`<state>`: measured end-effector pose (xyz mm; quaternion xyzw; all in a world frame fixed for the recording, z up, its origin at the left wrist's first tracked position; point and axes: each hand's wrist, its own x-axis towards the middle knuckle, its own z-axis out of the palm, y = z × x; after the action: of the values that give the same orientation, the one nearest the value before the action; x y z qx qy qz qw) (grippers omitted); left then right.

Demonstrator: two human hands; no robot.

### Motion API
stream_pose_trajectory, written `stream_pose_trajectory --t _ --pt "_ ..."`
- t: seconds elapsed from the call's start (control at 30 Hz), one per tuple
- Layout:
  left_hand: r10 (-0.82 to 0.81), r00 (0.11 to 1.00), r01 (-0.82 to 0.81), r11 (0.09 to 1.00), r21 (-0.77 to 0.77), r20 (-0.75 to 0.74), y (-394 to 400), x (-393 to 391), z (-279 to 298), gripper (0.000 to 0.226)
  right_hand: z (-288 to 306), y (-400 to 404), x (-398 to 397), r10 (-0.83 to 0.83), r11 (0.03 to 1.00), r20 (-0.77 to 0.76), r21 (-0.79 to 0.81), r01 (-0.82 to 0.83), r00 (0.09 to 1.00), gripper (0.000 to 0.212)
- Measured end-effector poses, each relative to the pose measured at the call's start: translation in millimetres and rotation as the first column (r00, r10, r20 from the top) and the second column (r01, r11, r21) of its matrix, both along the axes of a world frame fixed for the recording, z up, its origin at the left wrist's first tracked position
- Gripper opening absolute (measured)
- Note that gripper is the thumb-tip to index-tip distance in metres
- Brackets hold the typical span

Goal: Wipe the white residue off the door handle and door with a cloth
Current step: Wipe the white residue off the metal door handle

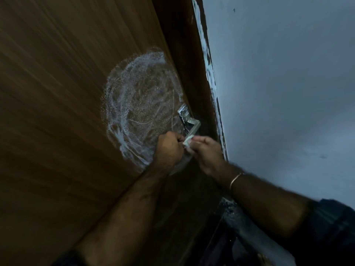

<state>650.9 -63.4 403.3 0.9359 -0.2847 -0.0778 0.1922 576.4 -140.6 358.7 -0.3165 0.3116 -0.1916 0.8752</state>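
Both hands meet at the free end of the silver metal lever door handle point(189, 122), which juts from the right edge of the brown wood-grain door point(57, 93). The left hand point(169, 148) is curled into a fist against the lever's tip, its grip pressed together around what looks like a small pale cloth point(187, 144); the light is dim and only a sliver of fabric shows between the two hands, so how it is folded I cannot tell. The right hand point(206, 152), with a thin gold bangle point(236, 180) at the wrist, has its fingertips pinching the same pale sliver from the other side.

The step in hand appears to be wiping the handle itself, working at its outer end. The door has hardly been dealt with: a broad round patch of swirled white residue point(142, 100) covers the wood just left of the handle, running from above the metal backplate down to the left hand.

Next, the cloth should be drawn along the lever toward the backplate, then opened flat and pressed across the white patch in overlapping strokes.

A pale grey-blue wall point(288, 83) stands to the right, beyond the dark door frame point(192, 64). No brand, label or legible writing appears anywhere.
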Motion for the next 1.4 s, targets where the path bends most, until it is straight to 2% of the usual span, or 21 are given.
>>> stream_pose_trajectory --t 0.07,0.1,0.13,0.17,0.23,0.3,0.37,0.43,0.47,0.53,0.6,0.67,0.7,0.83,0.9,1.0,1.03,1.13,1.17,1.33,1.4 --pt "-0.003 1.0 0.003 1.0 0.0 -0.013 0.9 -0.2 0.7 0.016 -4.9 4.6 -3.9 -0.03 0.987 -0.061 -0.156 0.02 0.998 0.026" --pt "-0.003 1.0 0.003 1.0 0.002 -0.021 1.5 -0.5 0.9 0.016 -6.7 -0.4 -3.0 -0.102 0.951 -0.104 -0.303 0.066 0.989 0.023" --pt "-0.002 1.0 0.002 1.0 0.006 -0.028 1.8 0.0 0.4 0.017 -6.7 -8.8 -0.8 -0.188 0.867 -0.128 -0.487 0.103 0.974 0.018" --pt "0.001 1.0 0.0 1.0 0.012 -0.03 1.8 0.1 -0.3 0.017 -4.9 -19.6 1.7 -0.265 0.733 -0.11 -0.668 0.126 0.958 0.014" --pt "0.016 1.0 -0.016 1.0 0.027 -0.022 0.3 0.3 -0.6 0.019 1.4 -43.0 7.6 -0.31 0.368 -0.01 -0.923 0.11 0.951 0.009" --pt "0.029 0.999 -0.028 0.999 0.036 -0.023 -0.7 0.7 -1.0 0.02 3.5 -60.8 20.3 -0.205 0.017 -0.034 -0.999 -0.031 0.978 0.011" --pt "0.017 1.0 -0.015 0.999 0.046 -0.023 -1.0 0.0 -0.1 0.021 -0.1 -66.4 31.6 -0.138 -0.246 -0.194 -0.943 -0.223 0.971 0.018" --pt "0.0 1.0 0.001 0.999 0.043 -0.012 -0.7 1.0 -0.9 0.021 -4.4 -64.9 33.0 -0.165 -0.412 -0.262 -0.858 -0.308 0.951 0.018" --pt "-0.005 1.0 0.005 0.999 0.036 -0.003 0.1 1.7 -1.6 0.02 -4.5 -64.7 31.7 -0.176 -0.455 -0.277 -0.828 -0.328 0.945 0.015" --pt "-0.013 1.0 0.013 1.0 0.02 0.009 1.3 1.6 -2.0 0.019 1.3 -68.1 30.7 -0.197 -0.441 -0.33 -0.811 -0.384 0.923 0.011" --pt "-0.013 1.0 0.012 1.0 0.015 0.019 1.4 1.3 -2.2 0.019 11.4 -69.5 38.0 -0.203 -0.338 -0.409 -0.824 -0.455 0.89 0.011" --pt "-0.004 1.0 0.003 1.0 0.026 0.019 -0.1 0.7 -2.1 0.021 17.7 -63.0 43.6 -0.181 -0.295 -0.427 -0.836 -0.463 0.886 0.013" --pt "0.002 1.0 -0.002 1.0 0.03 0.021 -0.6 0.4 -1.9 0.021 18.0 -59.0 43.3 -0.168 -0.316 -0.412 -0.838 -0.445 0.896 0.013" --pt "0.003 0.999 -0.004 1.0 0.018 0.038 -0.4 -1.0 -2.9 0.019 12.5 -68.2 25.0 -0.101 -0.567 -0.376 -0.739 -0.364 0.921 0.021" --pt "0.004 0.999 -0.004 1.0 0.003 0.034 1.4 -2.5 -2.8 0.019 15.8 -75.4 29.7 -0.106 -0.563 -0.387 -0.736 -0.376 0.916 0.021" --pt "0.008 1.0 -0.008 1.0 -0.009 0.03 2.5 -3.5 -2.9 0.02 20.3 -66.1 41.8 -0.153 -0.482 -0.39 -0.773 -0.413 0.908 0.017" --pt "0.012 1.0 -0.012 1.0 -0.002 0.023 1.9 -3.4 -2.4 0.02 18.9 -62.1 41.7 -0.147 -0.489 -0.382 -0.773 -0.403 0.912 0.016" --pt "0.03 1.0 -0.03 0.999 0.017 -0.005 -0.7 -0.4 -2.6 0.021 10.7 -68.6 29.6 -0.078 -0.623 -0.37 -0.706 -0.335 0.926 0.02" --pt "0.031 0.999 -0.031 0.999 0.016 -0.014 -1.0 0.2 -2.5 0.02 10.7 -74.1 26.8 -0.072 -0.631 -0.38 -0.698 -0.337 0.922 0.022" --pt "0.01 1.0 -0.011 1.0 -0.02 -0.029 1.9 -0.8 -1.6 0.02 1.7 -67.3 32.6 -0.142 -0.375 -0.355 -0.844 -0.382 0.924 0.02" --pt "0.012 0.999 -0.012 1.0 -0.021 -0.045 2.9 0.0 -2.3 0.016 -9.3 -44.0 26.2 -0.04 -0.308 -0.356 -0.885 -0.35 0.934 0.023"
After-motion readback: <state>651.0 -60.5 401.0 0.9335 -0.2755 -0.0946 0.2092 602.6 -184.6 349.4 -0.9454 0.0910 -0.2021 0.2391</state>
